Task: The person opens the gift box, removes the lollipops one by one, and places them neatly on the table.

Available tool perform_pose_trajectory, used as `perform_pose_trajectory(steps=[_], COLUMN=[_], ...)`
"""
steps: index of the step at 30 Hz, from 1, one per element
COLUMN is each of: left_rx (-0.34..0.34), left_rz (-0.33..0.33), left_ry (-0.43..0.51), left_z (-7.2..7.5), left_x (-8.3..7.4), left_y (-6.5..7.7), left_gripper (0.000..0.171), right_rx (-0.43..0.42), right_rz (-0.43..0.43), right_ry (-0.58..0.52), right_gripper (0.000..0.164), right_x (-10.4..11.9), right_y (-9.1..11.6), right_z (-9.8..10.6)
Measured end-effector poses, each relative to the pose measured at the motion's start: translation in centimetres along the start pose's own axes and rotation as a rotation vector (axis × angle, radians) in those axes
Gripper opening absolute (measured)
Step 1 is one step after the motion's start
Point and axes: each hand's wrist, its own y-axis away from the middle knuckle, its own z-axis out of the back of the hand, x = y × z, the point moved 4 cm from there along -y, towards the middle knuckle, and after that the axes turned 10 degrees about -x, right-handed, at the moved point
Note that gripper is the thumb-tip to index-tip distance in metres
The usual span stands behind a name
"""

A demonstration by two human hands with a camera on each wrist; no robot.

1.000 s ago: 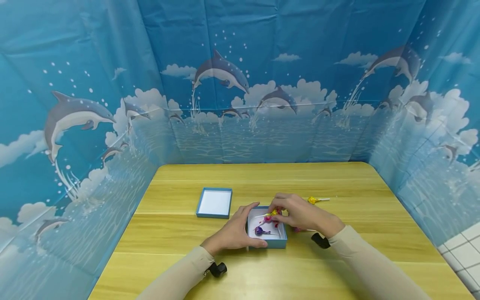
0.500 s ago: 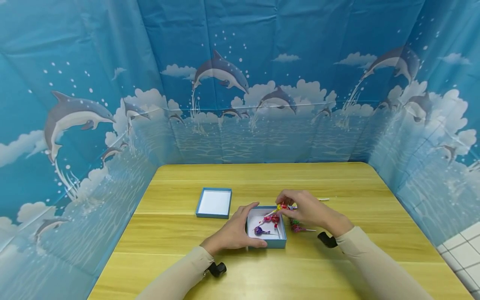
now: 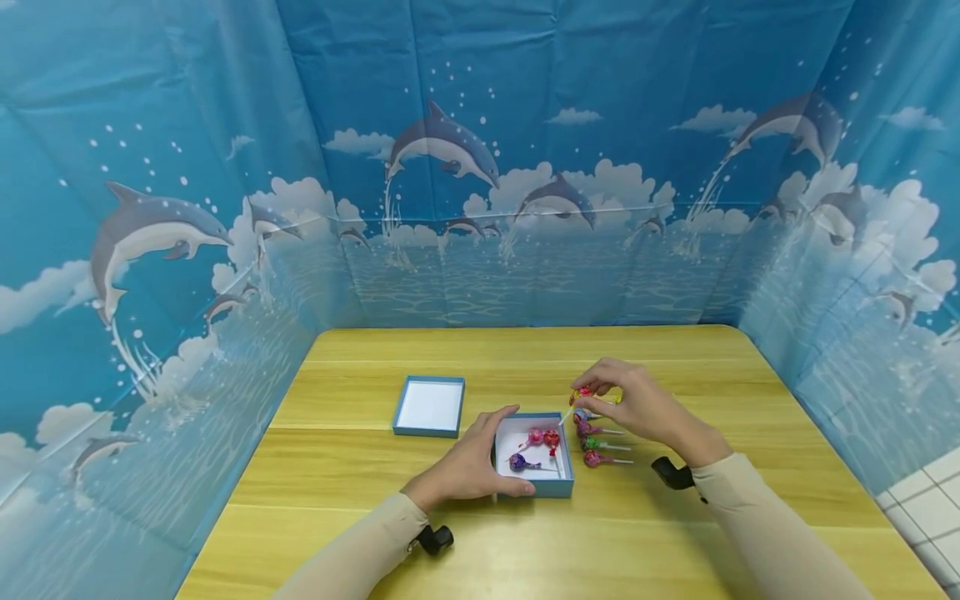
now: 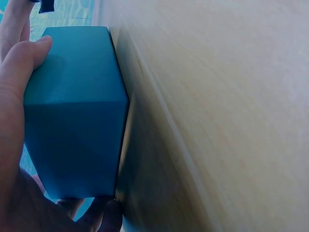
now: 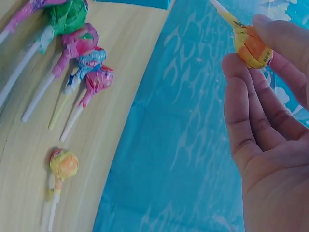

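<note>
My left hand (image 3: 471, 461) grips a blue square box (image 3: 536, 488) from its left side, fingers along the back and thumb at the front. The box's side fills much of the left wrist view. Inside lie a purple lollipop (image 3: 517, 462), a pink lollipop (image 3: 536, 436) and a red lollipop (image 3: 552, 438). Beyond the box's right back corner, my right hand (image 3: 645, 404) pinches a yellow-orange lollipop (image 5: 253, 48) by its wrapped head, its stick pointing away from the palm. Below that hand, a green lollipop (image 5: 70, 17) lies in a row with several others.
A blue lid (image 3: 430, 406) with a white inside lies to the left behind the box. Another yellow-orange lollipop (image 5: 63, 165) lies on the wooden table (image 3: 600, 542), beyond the row. A dolphin-print curtain (image 3: 525, 275) surrounds the table's back and sides.
My right hand has lifted the yellow-orange lollipop out of the box and carried it rightward and back, uncovering the row on the table. The left hand has stayed on the box.
</note>
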Motion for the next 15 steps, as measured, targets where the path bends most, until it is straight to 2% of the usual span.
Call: perform_pose_trajectory(steps=[7,15], left_rx=[-0.001,-0.005], left_rz=[-0.007,-0.002], left_ry=[-0.007,0.0], left_z=[0.1,0.0], left_x=[-0.1,0.0], left_y=[-0.1,0.0], left_gripper=[0.132,0.131], right_rx=[-0.049,-0.027], right_rz=[0.026,-0.059], right_ry=[0.058,0.079], right_gripper=[0.027,0.026], right_x=[-0.4,-1.5], right_y=[0.0,0.5], right_z=[0.9,1.8])
